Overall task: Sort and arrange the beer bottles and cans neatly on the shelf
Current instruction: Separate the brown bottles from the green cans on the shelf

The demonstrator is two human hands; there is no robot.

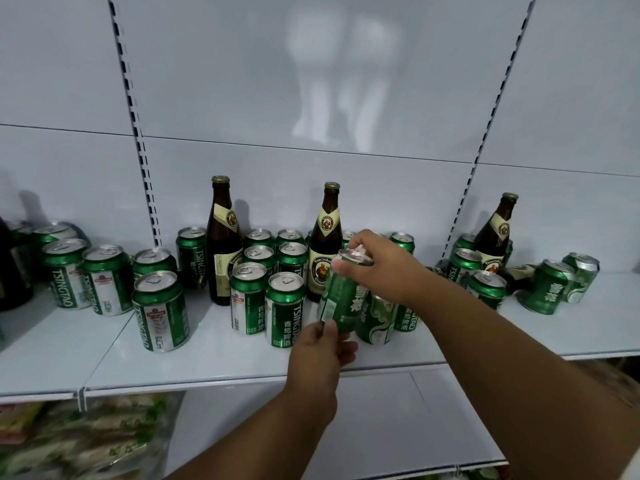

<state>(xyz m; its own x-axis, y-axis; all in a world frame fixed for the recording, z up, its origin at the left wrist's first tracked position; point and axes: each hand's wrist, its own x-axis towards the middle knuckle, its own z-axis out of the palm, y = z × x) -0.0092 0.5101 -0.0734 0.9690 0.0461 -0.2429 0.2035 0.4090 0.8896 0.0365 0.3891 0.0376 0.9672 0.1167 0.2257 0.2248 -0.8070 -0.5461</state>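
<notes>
Holding a green can tilted above the shelf, in front of the middle brown bottle. Gripping its top rim with the right hand, pinching its base with the left hand. Probably feeling smooth, slippery, easily dented; best clasping around the middle.

Two bare forearms enter from the lower edge; no sleeve, cuff or glove covers either as far as the frame shows; the bare left hand and bare right hand carry no ring, watch or band on their visible surfaces; fingernails appear short and unpainted.
</notes>
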